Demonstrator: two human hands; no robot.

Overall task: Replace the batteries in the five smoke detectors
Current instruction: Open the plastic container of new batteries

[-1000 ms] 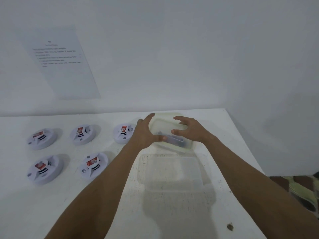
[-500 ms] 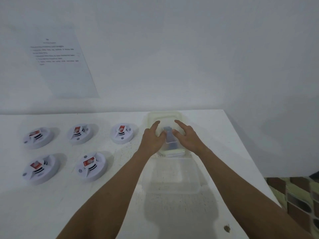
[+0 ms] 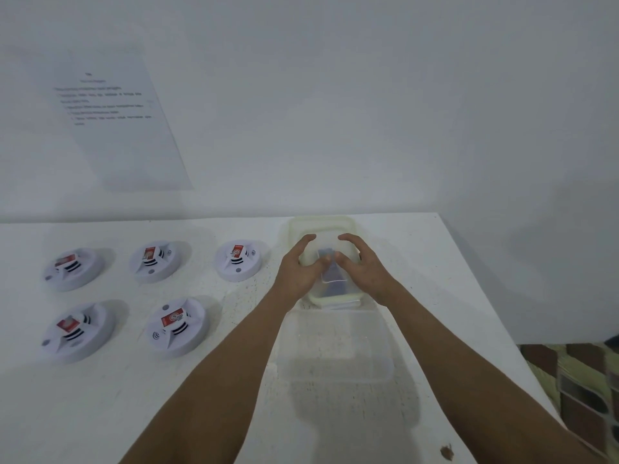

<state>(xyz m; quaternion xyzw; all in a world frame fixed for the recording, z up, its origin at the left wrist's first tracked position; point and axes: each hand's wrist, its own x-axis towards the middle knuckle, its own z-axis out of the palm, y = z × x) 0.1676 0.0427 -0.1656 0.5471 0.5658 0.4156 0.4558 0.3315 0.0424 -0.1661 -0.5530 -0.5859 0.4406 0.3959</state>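
Five white round smoke detectors lie on the white table at the left, in a back row point(image 3: 72, 267), point(image 3: 155, 261), point(image 3: 238, 259) and a front row point(image 3: 77, 331), point(image 3: 177, 326). Each shows a red-labelled battery in its open back. At the back right stands a translucent lidded box point(image 3: 321, 226) with dark batteries point(image 3: 326, 254) seen through the lid. My left hand point(image 3: 298, 267) and my right hand point(image 3: 363, 267) rest on top of the lid, fingers arched, thumbs nearly meeting over its middle.
A clear open container point(image 3: 335, 346) sits just in front of the lidded box, between my forearms. A printed sheet point(image 3: 114, 122) hangs on the wall at the left. The table's right edge point(image 3: 502, 329) drops to a patterned floor point(image 3: 586, 380). A brown speck point(image 3: 446, 452) lies near the front.
My hands moved from gripping the lidded box by its sides to lying on top of its lid. The box now sits farther back, square to the table.
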